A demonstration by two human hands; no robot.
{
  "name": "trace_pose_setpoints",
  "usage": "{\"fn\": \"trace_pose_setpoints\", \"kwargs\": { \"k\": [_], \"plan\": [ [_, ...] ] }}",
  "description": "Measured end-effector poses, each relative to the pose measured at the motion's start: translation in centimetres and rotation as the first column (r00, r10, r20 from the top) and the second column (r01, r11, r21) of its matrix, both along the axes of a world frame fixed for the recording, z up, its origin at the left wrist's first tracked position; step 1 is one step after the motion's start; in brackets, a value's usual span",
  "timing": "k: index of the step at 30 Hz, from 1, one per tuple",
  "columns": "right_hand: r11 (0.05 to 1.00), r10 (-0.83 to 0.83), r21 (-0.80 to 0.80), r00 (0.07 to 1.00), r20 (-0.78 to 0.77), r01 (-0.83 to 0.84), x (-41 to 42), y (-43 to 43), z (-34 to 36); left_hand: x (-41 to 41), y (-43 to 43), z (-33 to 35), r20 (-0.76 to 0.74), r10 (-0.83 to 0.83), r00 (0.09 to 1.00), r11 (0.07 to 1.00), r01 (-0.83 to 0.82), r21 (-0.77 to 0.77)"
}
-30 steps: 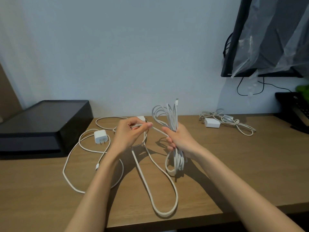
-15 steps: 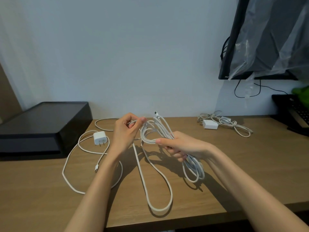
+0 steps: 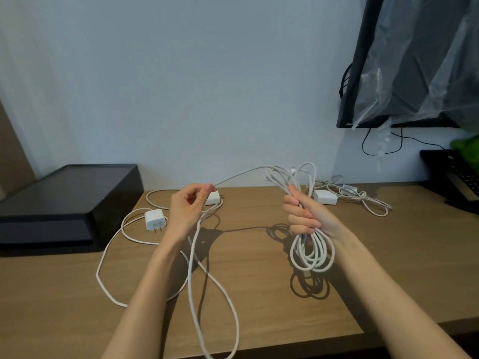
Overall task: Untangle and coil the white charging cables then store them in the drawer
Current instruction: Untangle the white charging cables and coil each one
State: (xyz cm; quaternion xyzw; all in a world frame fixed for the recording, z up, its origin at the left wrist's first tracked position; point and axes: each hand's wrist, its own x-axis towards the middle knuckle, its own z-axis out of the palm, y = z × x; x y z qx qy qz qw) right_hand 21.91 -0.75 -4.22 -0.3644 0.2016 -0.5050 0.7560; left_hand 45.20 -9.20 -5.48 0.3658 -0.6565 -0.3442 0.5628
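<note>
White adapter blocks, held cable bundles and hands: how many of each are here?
White square plastic adapter blocks: 3, the pronged one, the middle one, the far-right one
Coiled white cable bundle: 1
Hands: 2, left hand, right hand
Total: 6

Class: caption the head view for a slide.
Right hand grips a cable coil; left hand pinches its free strand above the desk.

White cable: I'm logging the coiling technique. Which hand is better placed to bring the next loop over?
Left, probably. The left hand pinches the loose strand running to the coil, free to carry it over. The right hand is full, gripping the coil.
</note>
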Motion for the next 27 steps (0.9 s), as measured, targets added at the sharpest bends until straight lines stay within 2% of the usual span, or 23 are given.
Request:
{"fn": "trace_pose_setpoints", "kwargs": {
  "k": [2, 5, 7, 10, 13, 15, 19, 24, 27],
  "plan": [
    [0.997, -0.078, 0.008, 0.997, 0.021, 0.077, 0.0, -0.1, 0.2, 0.0, -0.1, -0.3, 0.026, -0.004, 1.000, 1.000, 0.004, -0.012],
    [0.938, -0.342, 0.011, 0.928, -0.149, 0.347, 1.0, -0.3, 0.1, -0.1, 0.1, -0.5, 0.025, 0.009, 1.000, 1.000, -0.009, -0.010],
    [0.882, -0.461, -0.085, 0.815, -0.350, 0.463, 1.9, -0.4, -0.2, -0.5, 0.4, -0.6, 0.029, 0.000, 1.000, 1.000, 0.000, 0.015],
    [0.829, -0.535, -0.239, 0.592, -0.602, 0.506, 3.6, -0.5, -0.7, -1.5, 0.9, -1.0, 0.077, -0.018, 0.997, 0.997, 0.013, 0.072],
    [0.761, -0.600, -0.327, 0.418, -0.682, 0.560, 5.1, -1.3, -1.2, -2.3, 1.5, -1.3, 0.128, -0.045, 0.991, 0.997, 0.037, 0.066],
    [0.731, -0.621, -0.362, 0.344, -0.704, 0.579, 5.5, -1.9, -1.5, -2.7, 1.9, -1.5, 0.196, -0.065, 0.978, 0.998, 0.063, 0.019],
    [0.715, -0.632, -0.367, 0.328, -0.702, 0.595, 5.5, -2.6, -1.3, -3.2, 2.5, -1.6, 0.244, -0.068, 0.967, 0.994, 0.086, -0.065],
    [0.784, -0.563, -0.218, 0.518, -0.644, 0.581, 5.5, -2.8, -0.6, -3.4, 2.6, -1.9, 0.307, -0.125, 0.944, 0.985, 0.155, -0.076],
    [0.797, -0.557, -0.235, 0.528, -0.641, 0.556, 5.5, -2.7, -0.9, -3.4, 2.6, -2.0, 0.371, -0.139, 0.918, 0.976, 0.189, -0.103]
  ]
}}
